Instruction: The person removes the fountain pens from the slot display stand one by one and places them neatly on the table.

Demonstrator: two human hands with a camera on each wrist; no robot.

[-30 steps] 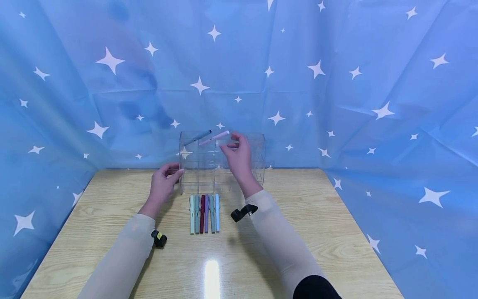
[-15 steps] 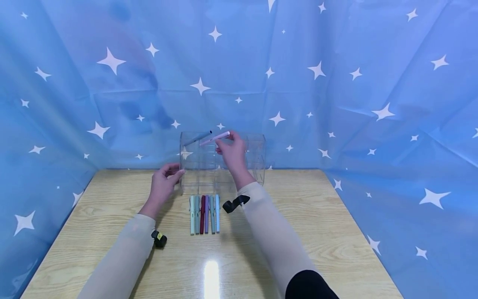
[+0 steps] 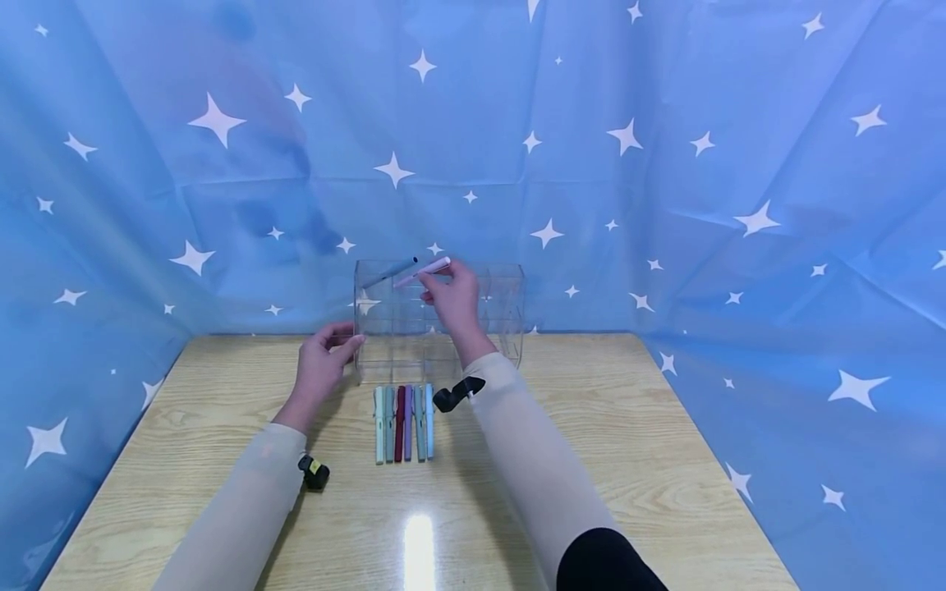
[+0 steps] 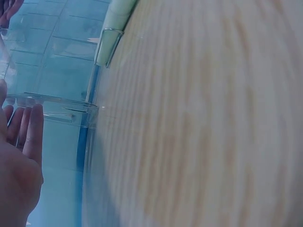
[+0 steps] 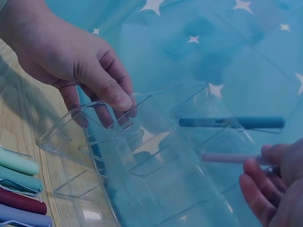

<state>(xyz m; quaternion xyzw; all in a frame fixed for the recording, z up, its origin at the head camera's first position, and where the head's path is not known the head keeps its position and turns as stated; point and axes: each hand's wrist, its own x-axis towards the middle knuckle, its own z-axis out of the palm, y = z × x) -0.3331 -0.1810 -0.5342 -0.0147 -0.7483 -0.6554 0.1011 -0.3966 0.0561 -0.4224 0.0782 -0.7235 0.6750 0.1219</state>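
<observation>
A clear acrylic organizer point(image 3: 373, 351) with several compartments stands at the back of the table. My left hand point(image 3: 323, 359) grips its left side wall, thumb in front and fingers behind. Near the top, my right hand point(image 3: 456, 302) pinches the capped end of a pale pink pen point(image 5: 225, 158). That pen slants in an upper compartment, its far end lower and to the left. Beside it a dark teal-blue pen point(image 5: 232, 123) leans in the top left compartment, touched by neither hand. In the left wrist view the left fingers point(image 4: 34, 135) show against the clear wall.
In front of the organizer, several capped pens lie side by side, among them a mint pen point(image 3: 380, 425), a dark red pen point(image 3: 400, 423), a purple pen point(image 3: 408, 423) and a light blue pen point(image 3: 430, 420). A blue star-patterned curtain point(image 3: 473, 123) hangs behind the wooden table point(image 3: 628, 460).
My right hand has moved left from beside the pink pen and taken hold of its capped end. The left hand stays on the organizer's side. The row of pens has not moved.
</observation>
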